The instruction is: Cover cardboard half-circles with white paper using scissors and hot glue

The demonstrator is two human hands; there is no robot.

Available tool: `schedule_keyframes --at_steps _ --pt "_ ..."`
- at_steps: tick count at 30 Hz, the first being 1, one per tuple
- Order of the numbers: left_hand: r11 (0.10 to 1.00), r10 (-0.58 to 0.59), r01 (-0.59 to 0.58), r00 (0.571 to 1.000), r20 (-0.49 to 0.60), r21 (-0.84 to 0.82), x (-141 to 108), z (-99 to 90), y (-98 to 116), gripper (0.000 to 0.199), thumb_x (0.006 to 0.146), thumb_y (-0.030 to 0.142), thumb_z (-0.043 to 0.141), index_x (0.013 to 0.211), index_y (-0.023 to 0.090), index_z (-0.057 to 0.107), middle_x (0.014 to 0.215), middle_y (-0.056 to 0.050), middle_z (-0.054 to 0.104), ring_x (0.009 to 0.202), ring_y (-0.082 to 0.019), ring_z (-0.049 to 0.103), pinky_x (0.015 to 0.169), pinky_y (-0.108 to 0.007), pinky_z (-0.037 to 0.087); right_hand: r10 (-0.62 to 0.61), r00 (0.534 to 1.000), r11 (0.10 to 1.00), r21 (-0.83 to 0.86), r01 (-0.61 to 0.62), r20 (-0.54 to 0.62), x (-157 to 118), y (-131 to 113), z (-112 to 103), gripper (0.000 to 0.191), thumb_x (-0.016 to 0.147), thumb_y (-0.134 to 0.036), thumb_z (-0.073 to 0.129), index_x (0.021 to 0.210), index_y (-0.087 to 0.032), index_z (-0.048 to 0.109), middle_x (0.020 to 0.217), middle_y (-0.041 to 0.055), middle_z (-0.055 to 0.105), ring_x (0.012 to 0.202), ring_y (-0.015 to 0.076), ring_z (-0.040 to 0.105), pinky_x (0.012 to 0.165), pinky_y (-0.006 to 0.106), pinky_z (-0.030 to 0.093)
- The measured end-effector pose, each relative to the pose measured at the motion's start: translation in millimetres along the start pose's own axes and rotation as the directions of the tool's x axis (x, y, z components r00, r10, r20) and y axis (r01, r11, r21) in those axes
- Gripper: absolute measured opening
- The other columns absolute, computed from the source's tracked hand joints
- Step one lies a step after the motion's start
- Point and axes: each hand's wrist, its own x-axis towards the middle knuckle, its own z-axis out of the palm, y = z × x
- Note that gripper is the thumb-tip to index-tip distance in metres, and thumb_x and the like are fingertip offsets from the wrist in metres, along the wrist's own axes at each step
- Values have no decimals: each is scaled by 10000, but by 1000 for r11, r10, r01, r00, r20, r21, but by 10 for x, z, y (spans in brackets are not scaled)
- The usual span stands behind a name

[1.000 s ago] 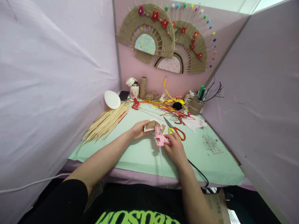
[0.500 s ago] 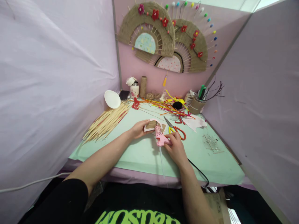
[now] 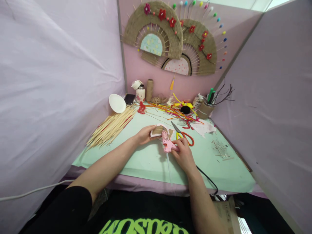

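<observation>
Centrally, left to right, I see the left hand [image 3: 146, 134] gripping pale-edged cardboard [image 3: 156, 131] over the green tabletop [image 3: 141, 165], then the pink glue gun [image 3: 166, 144], nozzle at the card, held by the right hand's [image 3: 183, 154] curled fingers. I judge gluing in hand, next calling for a steady nozzle. Inverted shirt lettering [image 3: 142, 226]: not reliably legible.

On my feed, one text only: big yellow-green lettering [image 3: 145, 226] across the black shirt [image 3: 146, 204], cut off at bottom edge; can't read it reliably.
</observation>
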Motion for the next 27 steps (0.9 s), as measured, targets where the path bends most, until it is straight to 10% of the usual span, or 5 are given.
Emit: schedule_keyframes --at_steps 27 --pt "981 -134 118 986 -96 -156 49 -68 114 393 945 213 364 1226 -4 533 1058 -181 690 978 -226 672 857 -327 549 130 980 973 208 -97 -150 19 85 8 324 833 -449 539 993 -180 623 935 77 615 872 230 565 775 347 458"
